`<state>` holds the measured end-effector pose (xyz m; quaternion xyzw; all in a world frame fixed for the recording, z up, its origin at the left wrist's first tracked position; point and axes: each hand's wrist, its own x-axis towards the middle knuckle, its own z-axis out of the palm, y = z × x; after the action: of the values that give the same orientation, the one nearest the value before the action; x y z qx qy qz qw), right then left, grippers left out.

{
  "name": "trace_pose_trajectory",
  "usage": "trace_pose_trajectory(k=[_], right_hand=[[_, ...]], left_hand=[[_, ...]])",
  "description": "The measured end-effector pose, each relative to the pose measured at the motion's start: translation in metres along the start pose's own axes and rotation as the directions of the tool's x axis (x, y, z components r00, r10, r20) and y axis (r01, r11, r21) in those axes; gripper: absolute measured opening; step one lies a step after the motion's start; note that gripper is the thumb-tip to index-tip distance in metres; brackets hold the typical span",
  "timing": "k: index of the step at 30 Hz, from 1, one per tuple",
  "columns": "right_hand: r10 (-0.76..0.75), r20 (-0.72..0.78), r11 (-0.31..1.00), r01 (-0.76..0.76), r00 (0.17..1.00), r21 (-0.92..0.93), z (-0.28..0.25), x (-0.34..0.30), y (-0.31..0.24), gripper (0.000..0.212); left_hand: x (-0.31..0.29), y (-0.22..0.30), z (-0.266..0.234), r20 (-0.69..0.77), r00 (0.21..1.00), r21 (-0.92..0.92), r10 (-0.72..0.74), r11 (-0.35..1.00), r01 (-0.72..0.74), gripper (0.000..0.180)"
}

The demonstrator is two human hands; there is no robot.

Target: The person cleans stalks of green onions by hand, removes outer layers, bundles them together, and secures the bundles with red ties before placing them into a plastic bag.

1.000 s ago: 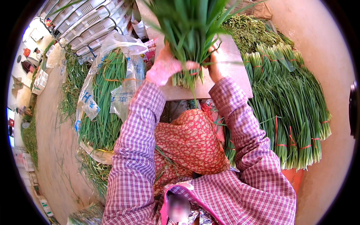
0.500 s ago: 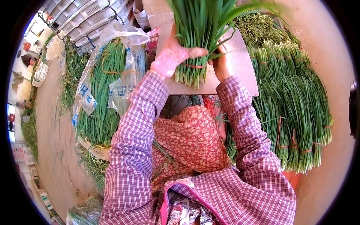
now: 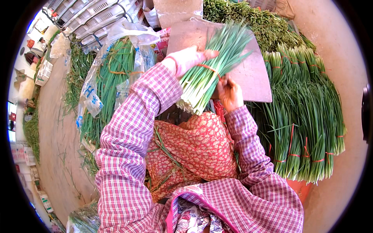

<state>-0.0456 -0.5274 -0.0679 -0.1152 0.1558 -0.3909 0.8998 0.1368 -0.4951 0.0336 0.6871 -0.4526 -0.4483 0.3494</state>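
A bunch of garlic chives (image 3: 211, 66) tilts over the near part of a flat pinkish board (image 3: 254, 83). Its pale stem ends point toward me and to the left, its green leaves away to the right. My left hand (image 3: 190, 61) is closed around the bunch from the left, thumb across the top. A thin red tie (image 3: 208, 68) circles the stems. At the bunch's right side, my right hand (image 3: 231, 94) is closed with fingertips pinched on the end of the tie, slightly blurred. A red floral cloth (image 3: 194, 149) covers my lap, with loose leaves on it.
Several tied chive bunches (image 3: 303, 112) lie stacked on the right. Beyond them is a pile of greens (image 3: 256, 23). Loose chives (image 3: 112, 77) lie in a clear plastic bag on the left, near white crates (image 3: 91, 19). Scraps lie on the floor (image 3: 58, 143).
The bunch has come down and nearer to me, tilting so its leaves point far right. Both hands moved with it; my right hand has drawn a little away from the stems.
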Motion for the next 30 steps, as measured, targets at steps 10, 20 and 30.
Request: trace_pose_trajectory(k=[10, 20, 30], right_hand=[[-0.45, 0.199, 0.386, 0.391, 0.871, -0.836, -0.005, -0.017, 0.004, 0.012], [-0.092, 0.508, -0.319, 0.458, 0.856, -0.83, 0.036, -0.02, -0.02, 0.028], [-0.067, 0.604, -0.396, 0.534, 0.794, -0.747, 0.036, -0.015, -0.018, 0.04]], left_hand=[[-0.072, -0.037, -0.008, -0.081, 0.804, 0.363, 0.589, 0.768, -0.527, 0.022], [-0.092, -0.049, 0.003, -0.092, 0.706, 0.71, 0.703, 0.543, -0.448, 0.026], [-0.089, -0.046, 0.003, -0.061, 0.616, 0.737, 0.786, 0.451, -0.503, 0.023]])
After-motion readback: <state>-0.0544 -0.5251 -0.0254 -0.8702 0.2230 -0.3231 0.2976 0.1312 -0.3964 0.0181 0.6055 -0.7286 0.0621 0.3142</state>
